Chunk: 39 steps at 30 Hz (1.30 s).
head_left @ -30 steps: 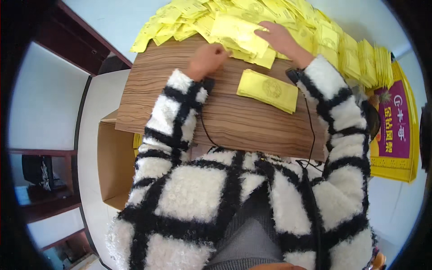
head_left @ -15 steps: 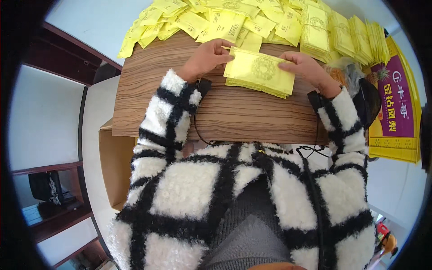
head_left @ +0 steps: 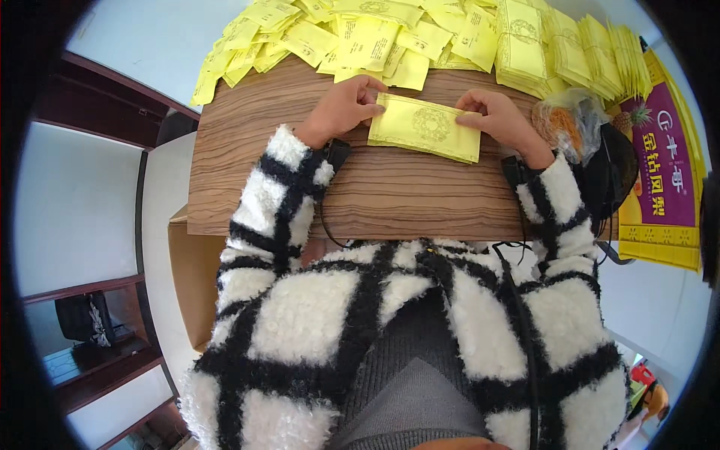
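A small stack of flat yellow printed packets (head_left: 424,129) lies in the middle of the wooden table (head_left: 360,202), its top packet bearing a round ornamental design. My left hand (head_left: 345,111) pinches the stack's upper left corner, thumb on top and fingers bent behind. At its right edge, my right hand (head_left: 501,126) holds the same packet with the thumb on its face. The top packet covers most of those beneath, so how many my fingers take in is hidden.
Loose yellow packets (head_left: 367,41) are heaped along the far edge. Bundled packets (head_left: 523,45) stand at the far right, near a clear plastic bag (head_left: 576,124). A yellow and purple carton (head_left: 664,172) is at the right, and a cardboard box (head_left: 196,277) sits below the table's left side.
The top packet, earlier held tilted above the stack, now lies nearly flush on it. Both hands have shifted slightly left, and the left one has come a little nearer.
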Each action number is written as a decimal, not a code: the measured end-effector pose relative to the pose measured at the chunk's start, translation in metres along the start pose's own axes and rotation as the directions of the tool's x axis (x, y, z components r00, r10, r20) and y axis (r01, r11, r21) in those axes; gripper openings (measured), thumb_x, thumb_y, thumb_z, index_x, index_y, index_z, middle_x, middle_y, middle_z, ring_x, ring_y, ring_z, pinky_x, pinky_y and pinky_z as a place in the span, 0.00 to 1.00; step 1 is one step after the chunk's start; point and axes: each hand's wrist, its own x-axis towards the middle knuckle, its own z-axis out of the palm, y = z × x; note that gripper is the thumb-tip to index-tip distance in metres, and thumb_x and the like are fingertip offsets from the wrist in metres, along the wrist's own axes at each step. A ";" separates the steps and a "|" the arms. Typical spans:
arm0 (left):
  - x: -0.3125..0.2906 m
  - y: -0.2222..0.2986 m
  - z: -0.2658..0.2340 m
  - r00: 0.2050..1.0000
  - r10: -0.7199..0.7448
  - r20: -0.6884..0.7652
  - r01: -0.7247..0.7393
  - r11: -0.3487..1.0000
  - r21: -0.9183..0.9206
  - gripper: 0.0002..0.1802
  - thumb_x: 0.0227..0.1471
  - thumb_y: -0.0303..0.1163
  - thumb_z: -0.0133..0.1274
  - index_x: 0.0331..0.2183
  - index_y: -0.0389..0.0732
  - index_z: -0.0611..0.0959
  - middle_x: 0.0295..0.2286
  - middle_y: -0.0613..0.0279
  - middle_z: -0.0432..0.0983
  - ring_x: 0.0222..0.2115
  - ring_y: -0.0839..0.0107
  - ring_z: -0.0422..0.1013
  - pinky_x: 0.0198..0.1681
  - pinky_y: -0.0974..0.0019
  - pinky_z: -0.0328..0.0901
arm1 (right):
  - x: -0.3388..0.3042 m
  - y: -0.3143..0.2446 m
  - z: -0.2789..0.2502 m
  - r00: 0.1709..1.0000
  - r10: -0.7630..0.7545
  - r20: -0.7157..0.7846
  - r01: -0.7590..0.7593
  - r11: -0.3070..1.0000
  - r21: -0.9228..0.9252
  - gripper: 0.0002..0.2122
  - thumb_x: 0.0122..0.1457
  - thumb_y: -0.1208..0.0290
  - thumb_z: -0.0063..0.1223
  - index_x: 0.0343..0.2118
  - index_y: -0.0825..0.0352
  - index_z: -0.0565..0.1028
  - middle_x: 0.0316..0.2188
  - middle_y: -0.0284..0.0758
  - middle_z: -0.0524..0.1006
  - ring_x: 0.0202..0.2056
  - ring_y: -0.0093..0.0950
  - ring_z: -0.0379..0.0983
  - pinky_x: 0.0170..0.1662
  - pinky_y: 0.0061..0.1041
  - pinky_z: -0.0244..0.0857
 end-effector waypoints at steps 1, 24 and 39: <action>0.001 -0.001 0.000 1.000 0.002 -0.015 -0.002 1.000 0.022 0.19 0.53 0.27 0.59 0.47 0.33 0.76 0.24 0.71 0.72 0.24 0.82 0.67 0.29 0.75 0.64 | 0.000 0.002 0.000 1.000 -0.008 -0.011 0.008 1.000 0.025 0.10 0.57 0.69 0.62 0.37 0.68 0.77 0.29 0.25 0.76 0.30 0.13 0.69 0.33 0.15 0.64; -0.011 0.048 0.019 0.946 0.244 0.212 -0.321 0.643 0.695 0.38 0.31 0.37 0.72 0.44 0.43 0.71 0.43 0.52 0.73 0.48 0.51 0.68 0.52 0.57 0.62 | -0.011 -0.029 0.021 0.942 -0.302 0.148 0.336 0.825 -0.454 0.46 0.38 0.62 0.73 0.63 0.62 0.59 0.55 0.47 0.68 0.58 0.46 0.62 0.61 0.40 0.55; -0.013 0.039 0.010 0.930 0.276 0.244 -0.369 0.673 0.641 0.36 0.30 0.39 0.72 0.42 0.43 0.71 0.40 0.52 0.73 0.47 0.51 0.68 0.51 0.57 0.63 | -0.008 -0.038 0.028 0.927 -0.341 0.155 0.369 0.761 -0.534 0.43 0.41 0.59 0.70 0.62 0.61 0.61 0.51 0.46 0.70 0.54 0.45 0.65 0.57 0.42 0.59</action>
